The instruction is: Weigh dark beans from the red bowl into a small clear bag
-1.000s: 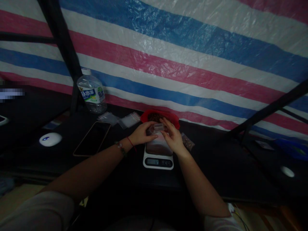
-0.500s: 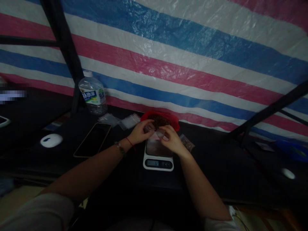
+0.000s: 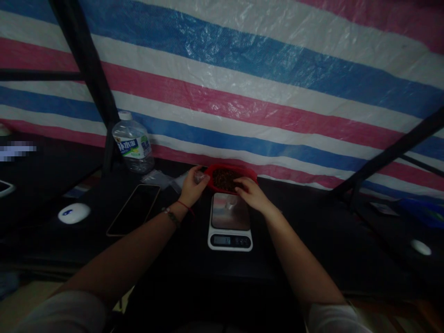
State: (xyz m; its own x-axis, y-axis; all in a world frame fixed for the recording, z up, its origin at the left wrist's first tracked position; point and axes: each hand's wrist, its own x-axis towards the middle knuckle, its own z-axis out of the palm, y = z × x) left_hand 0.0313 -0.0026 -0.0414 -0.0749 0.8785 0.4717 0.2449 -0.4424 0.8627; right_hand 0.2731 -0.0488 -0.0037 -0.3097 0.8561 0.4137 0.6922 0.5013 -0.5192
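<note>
The left hand (image 3: pixel 193 186) pinches a small clear crinkly plastic bag (image 3: pixel 199 177) beside the shallow red plastic bowl (image 3: pixel 250 175) of dark granules (image 3: pixel 225 179); the right hand (image 3: pixel 252 195), fingers curled, dips into them above the flat white digital scale (image 3: pixel 230 223).

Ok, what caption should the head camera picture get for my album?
Two hands at a red bowl of dark bits behind a kitchen scale: left hand at the rim, right hand reaching in.

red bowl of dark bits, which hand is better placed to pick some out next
Probably the right hand: its fingertips rest at the red bowl's near rim, by the contents. The left hand is at the bowl's left side, seemingly holding a small clear bag.
</note>
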